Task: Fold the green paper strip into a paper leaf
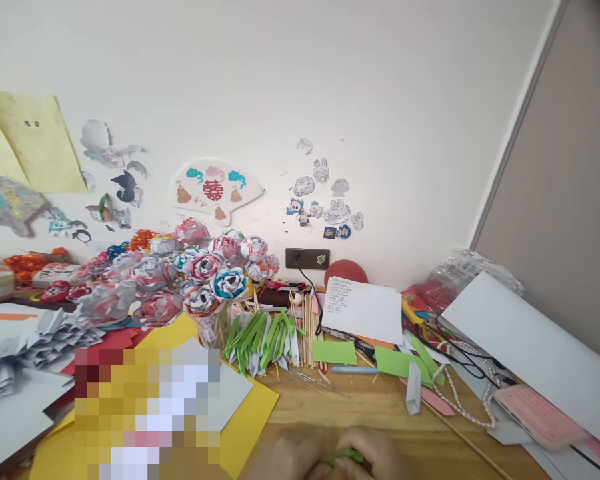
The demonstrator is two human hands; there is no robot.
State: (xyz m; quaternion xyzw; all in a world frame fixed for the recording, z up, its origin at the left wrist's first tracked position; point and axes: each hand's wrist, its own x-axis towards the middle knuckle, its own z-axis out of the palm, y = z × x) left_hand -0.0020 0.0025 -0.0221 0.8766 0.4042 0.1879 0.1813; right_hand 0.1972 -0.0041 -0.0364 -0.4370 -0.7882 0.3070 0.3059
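At the bottom edge of the head view, my left hand (pixel 286 456) and my right hand (pixel 375 455) meet over the wooden table. Both are closed, fingers pressed on a small folded piece of green paper (pixel 346 457) that shows between them. The lower parts of both hands are cut off by the frame. Ahead of them lie a bundle of folded green and white paper strips (pixel 265 340) and flat green paper pieces (pixel 397 361). A folded white paper strip (pixel 414 389) stands to the right of my right hand.
Paper roses (pixel 207 267) stand in a bunch at the back left. Yellow paper (pixel 253 417) lies to the left, partly blurred out. Wooden sticks (pixel 310 327), a handwritten sheet (pixel 365 310), a pearl string (pixel 450 400) and a pink device (pixel 539 417) crowd the back and right. Cables run among them.
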